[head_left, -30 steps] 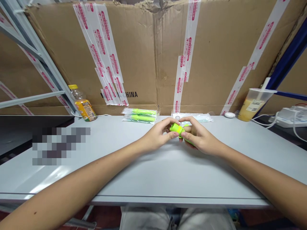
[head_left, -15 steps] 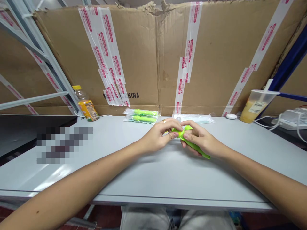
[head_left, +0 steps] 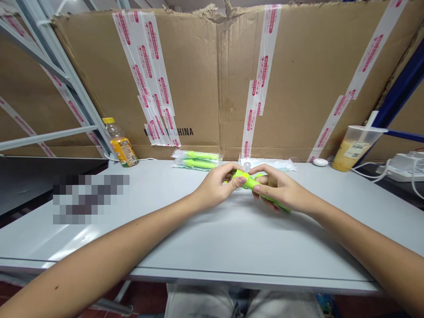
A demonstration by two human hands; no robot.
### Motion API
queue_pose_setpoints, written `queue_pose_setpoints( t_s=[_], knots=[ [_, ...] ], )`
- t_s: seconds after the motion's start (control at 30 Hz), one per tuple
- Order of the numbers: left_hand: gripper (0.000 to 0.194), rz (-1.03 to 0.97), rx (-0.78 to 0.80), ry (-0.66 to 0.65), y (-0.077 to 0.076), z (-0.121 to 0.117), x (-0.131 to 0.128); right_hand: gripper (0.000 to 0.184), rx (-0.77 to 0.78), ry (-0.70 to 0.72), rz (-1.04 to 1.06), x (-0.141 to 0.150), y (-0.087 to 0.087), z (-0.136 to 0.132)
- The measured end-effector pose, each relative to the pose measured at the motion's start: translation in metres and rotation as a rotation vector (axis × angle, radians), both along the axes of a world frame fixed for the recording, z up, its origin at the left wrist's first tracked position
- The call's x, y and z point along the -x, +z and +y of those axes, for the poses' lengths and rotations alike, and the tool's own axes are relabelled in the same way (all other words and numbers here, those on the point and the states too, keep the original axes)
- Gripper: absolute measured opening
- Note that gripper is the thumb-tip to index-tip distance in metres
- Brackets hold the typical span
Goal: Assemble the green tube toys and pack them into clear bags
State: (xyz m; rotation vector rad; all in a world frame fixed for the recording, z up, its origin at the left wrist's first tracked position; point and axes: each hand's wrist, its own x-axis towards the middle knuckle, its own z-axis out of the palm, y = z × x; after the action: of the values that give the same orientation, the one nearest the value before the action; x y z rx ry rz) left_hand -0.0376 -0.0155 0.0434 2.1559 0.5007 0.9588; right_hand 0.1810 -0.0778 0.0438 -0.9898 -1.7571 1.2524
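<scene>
In the head view, both hands hold a bright green tube-shaped thing (head_left: 251, 183) with a yellow part near its left end. My left hand (head_left: 217, 185) pinches that end between thumb and fingers. My right hand (head_left: 285, 187) is wrapped round its body, and the narrow tail slopes down to the right beneath the palm. The fingers hide much of it, so its exact kind cannot be made out. A small clear round piece (head_left: 247, 166) shows just behind the fingertips.
Two green sticks in clear wrappers (head_left: 198, 164) lie by the cardboard wall (head_left: 195, 79). Right of them is another clear packet (head_left: 281, 165). A juice bottle (head_left: 122, 148) stands at left. A drink cup (head_left: 353, 148), a white oval object (head_left: 320, 162) and cables (head_left: 374, 174) are at right.
The hands have drawn slightly apart along the green thing, baring more of its left end. My left fingers have shifted on that end; both hands still hold it.
</scene>
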Motion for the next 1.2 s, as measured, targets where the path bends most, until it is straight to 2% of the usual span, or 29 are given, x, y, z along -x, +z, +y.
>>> queue_pose_setpoints(
  t_s=[0.17,0.33,0.43,0.5,0.57,0.63,0.7,0.8,0.97,1.1,1.2],
  knots=[
    [0.041,0.011,0.180,-0.102,-0.004,0.001,-0.001,0.034,-0.001,0.015,0.002,0.004,-0.002,-0.004],
    [0.046,0.001,0.186,-0.121,-0.004,-0.001,-0.004,0.033,0.010,0.032,0.023,0.002,0.000,-0.002],
    [0.062,0.038,0.080,-0.097,-0.006,0.002,-0.002,0.034,-0.014,0.021,0.061,-0.005,0.002,0.003],
    [0.062,0.071,-0.071,-0.024,-0.007,0.007,0.002,0.040,-0.043,-0.034,0.114,-0.012,0.005,0.006],
    [0.045,0.113,-0.288,0.089,-0.007,0.015,0.008,0.044,-0.085,-0.113,0.175,-0.021,0.008,0.009],
    [0.026,0.169,-0.488,0.203,-0.007,0.025,0.015,0.041,-0.126,-0.196,0.217,-0.030,0.010,0.012],
    [0.019,0.210,-0.587,0.277,-0.007,0.034,0.021,0.034,-0.155,-0.267,0.235,-0.037,0.011,0.016],
    [0.023,0.279,-0.633,0.288,-0.006,0.041,0.024,0.029,-0.184,-0.341,0.214,-0.040,0.009,0.019],
    [0.042,0.417,-0.675,0.120,-0.008,0.034,0.016,0.036,-0.233,-0.363,0.063,-0.027,0.001,0.018],
    [0.043,0.500,-0.618,0.072,-0.012,0.029,0.009,0.040,-0.278,-0.295,-0.034,-0.018,-0.008,0.016],
    [0.040,0.502,-0.539,0.076,-0.013,0.030,0.009,0.037,-0.401,-0.311,-0.161,-0.016,-0.013,0.015]
  ],
)
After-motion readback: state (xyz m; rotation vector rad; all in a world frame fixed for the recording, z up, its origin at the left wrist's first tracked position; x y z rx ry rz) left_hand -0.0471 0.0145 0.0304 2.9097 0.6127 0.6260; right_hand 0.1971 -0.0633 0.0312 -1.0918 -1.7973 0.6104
